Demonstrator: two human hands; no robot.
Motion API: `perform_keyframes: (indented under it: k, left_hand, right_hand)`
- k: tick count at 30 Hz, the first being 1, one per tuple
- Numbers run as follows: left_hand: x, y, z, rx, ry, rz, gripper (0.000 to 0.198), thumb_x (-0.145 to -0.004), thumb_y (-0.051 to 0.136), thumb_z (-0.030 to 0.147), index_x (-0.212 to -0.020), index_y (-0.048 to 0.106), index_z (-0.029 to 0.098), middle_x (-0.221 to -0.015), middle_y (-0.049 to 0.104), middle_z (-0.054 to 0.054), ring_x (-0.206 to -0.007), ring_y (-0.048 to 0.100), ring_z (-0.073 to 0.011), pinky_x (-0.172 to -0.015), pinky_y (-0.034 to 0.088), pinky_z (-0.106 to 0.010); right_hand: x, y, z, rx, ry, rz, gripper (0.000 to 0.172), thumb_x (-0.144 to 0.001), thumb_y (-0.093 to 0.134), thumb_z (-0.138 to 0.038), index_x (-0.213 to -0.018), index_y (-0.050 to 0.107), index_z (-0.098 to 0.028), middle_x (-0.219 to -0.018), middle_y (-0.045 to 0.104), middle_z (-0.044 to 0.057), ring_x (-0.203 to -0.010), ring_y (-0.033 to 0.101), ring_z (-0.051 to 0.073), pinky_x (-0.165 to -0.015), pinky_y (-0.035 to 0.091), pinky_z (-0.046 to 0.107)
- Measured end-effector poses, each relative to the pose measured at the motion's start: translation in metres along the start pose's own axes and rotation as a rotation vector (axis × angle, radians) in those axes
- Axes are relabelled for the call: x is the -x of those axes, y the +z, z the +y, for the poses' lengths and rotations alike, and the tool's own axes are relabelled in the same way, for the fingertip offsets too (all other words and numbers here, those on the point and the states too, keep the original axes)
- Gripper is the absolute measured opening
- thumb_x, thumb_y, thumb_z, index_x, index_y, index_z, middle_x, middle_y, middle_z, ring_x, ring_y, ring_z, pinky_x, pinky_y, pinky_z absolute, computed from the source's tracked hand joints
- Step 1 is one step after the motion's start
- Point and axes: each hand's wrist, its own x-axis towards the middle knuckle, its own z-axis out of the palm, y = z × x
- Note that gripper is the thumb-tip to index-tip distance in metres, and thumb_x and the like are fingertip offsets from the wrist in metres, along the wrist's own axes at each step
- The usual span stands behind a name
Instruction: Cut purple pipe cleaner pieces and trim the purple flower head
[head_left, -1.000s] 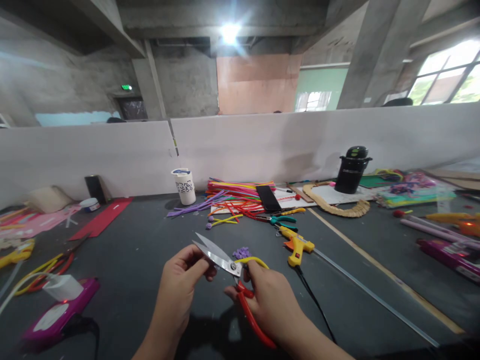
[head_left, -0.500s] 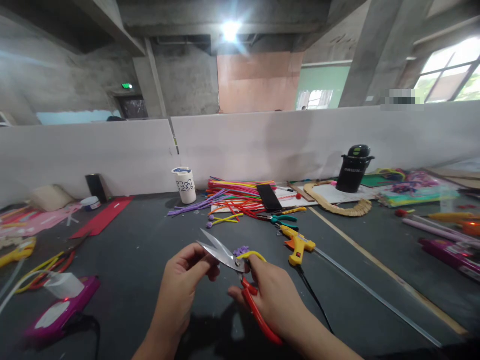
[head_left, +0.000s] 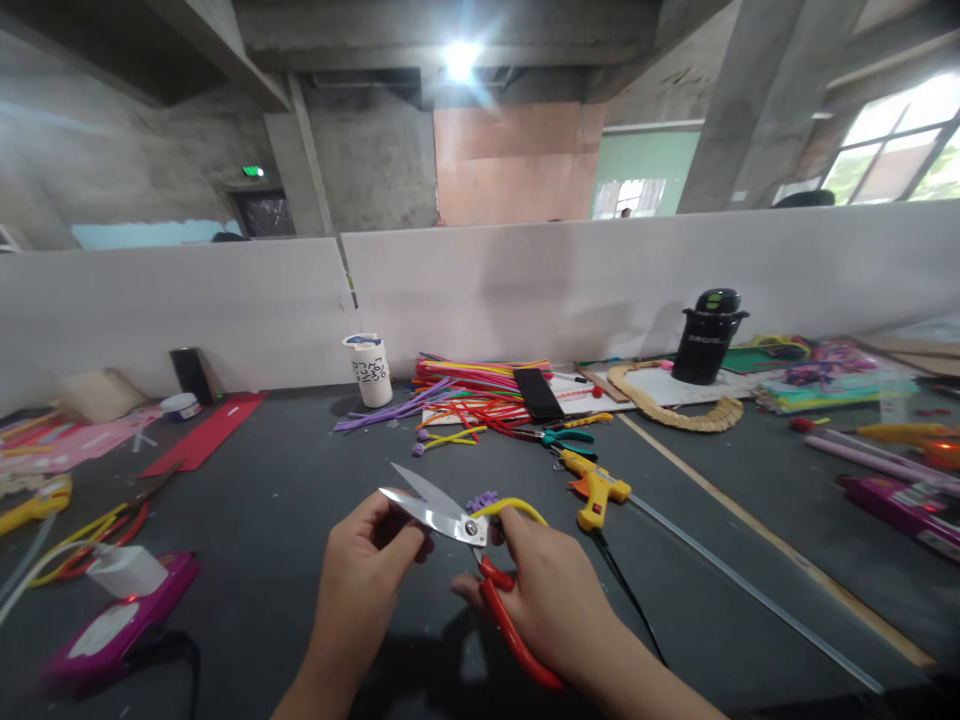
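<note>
My right hand (head_left: pixel 544 595) grips the red and yellow handles of a pair of scissors (head_left: pixel 450 520), whose steel blades stand apart and point left. My left hand (head_left: pixel 367 580) is pinched closed right at the blades, fingertips together on something too small to make out. A small purple piece (head_left: pixel 482 499) lies on the dark table (head_left: pixel 262 520) just behind the scissors.
A yellow glue gun (head_left: pixel 596 488) with a black cord lies right of my hands. Behind are a heap of coloured pipe cleaners (head_left: pixel 472 392), teal-handled pliers (head_left: pixel 562 437), a white cup (head_left: pixel 369 370) and a black pot (head_left: pixel 705 338). A magenta glue gun (head_left: pixel 120 625) sits left.
The scissor blades narrowed a little, then opened again, staying at my left fingertips. Both hands stayed nearly in place above the table.
</note>
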Motion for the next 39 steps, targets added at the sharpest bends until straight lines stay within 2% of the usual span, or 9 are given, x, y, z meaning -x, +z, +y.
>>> perform_keyframes:
  k: [17,24,32,37,39]
  left_hand:
    - [-0.002,-0.001,-0.001,0.012,-0.014,-0.023,0.007,-0.061,0.057,0.01,-0.061,0.061,0.016,-0.049,0.056,0.005,-0.047,0.049,-0.0087,-0.049,0.04,-0.019]
    - [-0.003,-0.002,-0.011,0.17,-0.06,-0.101,0.004,-0.065,0.058,0.012,-0.065,0.062,0.014,-0.056,0.058,0.003,-0.051,0.049,-0.0085,-0.049,0.04,-0.019]
    - [-0.004,-0.002,-0.012,0.171,-0.066,-0.087,0.005,-0.064,0.061,0.013,-0.069,0.062,0.015,-0.059,0.059,0.003,-0.05,0.049,-0.0078,-0.048,0.041,-0.019]
    - [-0.004,-0.002,-0.007,0.103,-0.069,-0.069,0.005,-0.065,0.063,0.019,-0.064,0.06,0.015,-0.056,0.058,0.004,-0.049,0.051,-0.0079,-0.049,0.041,-0.019]
    - [-0.004,-0.002,-0.006,0.096,-0.075,-0.064,0.007,-0.064,0.063,0.02,-0.062,0.058,0.016,-0.054,0.056,0.005,-0.048,0.05,-0.0079,-0.048,0.04,-0.018]
  right_hand:
    - [-0.001,0.0,0.0,0.033,-0.032,0.047,0.046,-0.069,0.049,-0.065,-0.073,0.051,-0.019,-0.064,0.062,0.002,-0.059,0.058,0.021,-0.049,0.025,0.025]
    - [-0.001,0.002,0.0,0.073,-0.02,0.063,0.05,-0.065,0.051,-0.067,-0.076,0.051,-0.018,-0.068,0.064,0.004,-0.062,0.059,0.023,-0.05,0.028,0.026]
    - [-0.001,0.003,0.003,0.086,-0.045,0.093,0.049,-0.067,0.049,-0.067,-0.072,0.053,-0.018,-0.061,0.063,0.003,-0.056,0.059,0.021,-0.047,0.024,0.025]
    - [-0.002,0.002,0.007,0.011,-0.03,0.065,0.044,-0.073,0.045,-0.061,-0.068,0.053,-0.019,-0.06,0.062,0.003,-0.053,0.057,0.018,-0.046,0.023,0.024]
    - [-0.002,0.001,0.006,-0.022,-0.021,0.07,0.042,-0.072,0.048,-0.06,-0.071,0.053,-0.019,-0.062,0.062,0.003,-0.055,0.056,0.018,-0.048,0.024,0.024]
